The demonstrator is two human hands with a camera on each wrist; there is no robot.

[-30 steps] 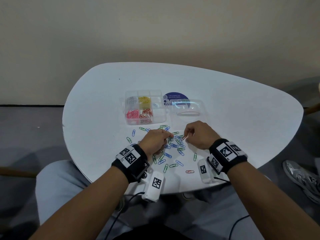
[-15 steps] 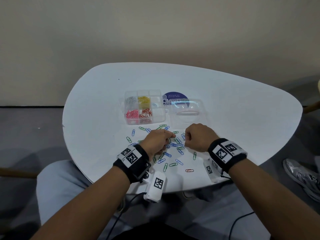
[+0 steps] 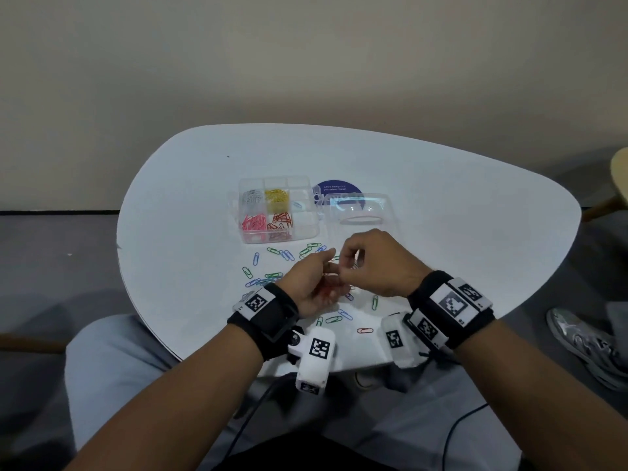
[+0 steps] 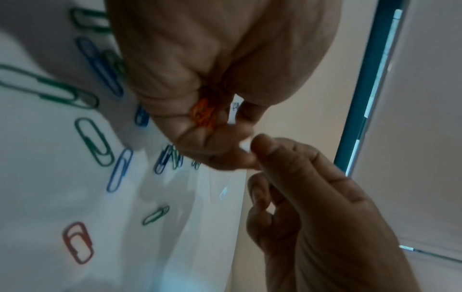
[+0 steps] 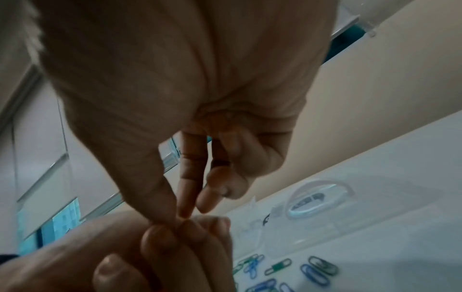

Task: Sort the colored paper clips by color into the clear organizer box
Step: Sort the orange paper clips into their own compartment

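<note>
The clear organizer box (image 3: pixel 307 229) sits mid-table with grey, yellow, pink and red clips in separate compartments. Loose green and blue paper clips (image 3: pixel 282 254) lie in front of it; one red clip (image 3: pixel 365 330) lies near the front edge. My left hand (image 3: pixel 323 283) is raised and turned up, its fingers curled round a bunch of orange-red clips (image 4: pixel 203 114). My right hand (image 3: pixel 373 266) meets it, thumb and forefinger (image 5: pixel 182 213) pinched against the left fingertips. What they pinch looks like a clip and is mostly hidden.
The box's clear lid (image 3: pixel 356 212) lies open to the right, over a round blue sticker (image 3: pixel 336 189). The white table (image 3: pixel 475 215) curves close to my lap. A shoe (image 3: pixel 584 338) is on the floor at the right.
Both hands have lifted off the clip pile. The left hand has turned palm up with red clips in it, and the right hand has come over to its fingertips.
</note>
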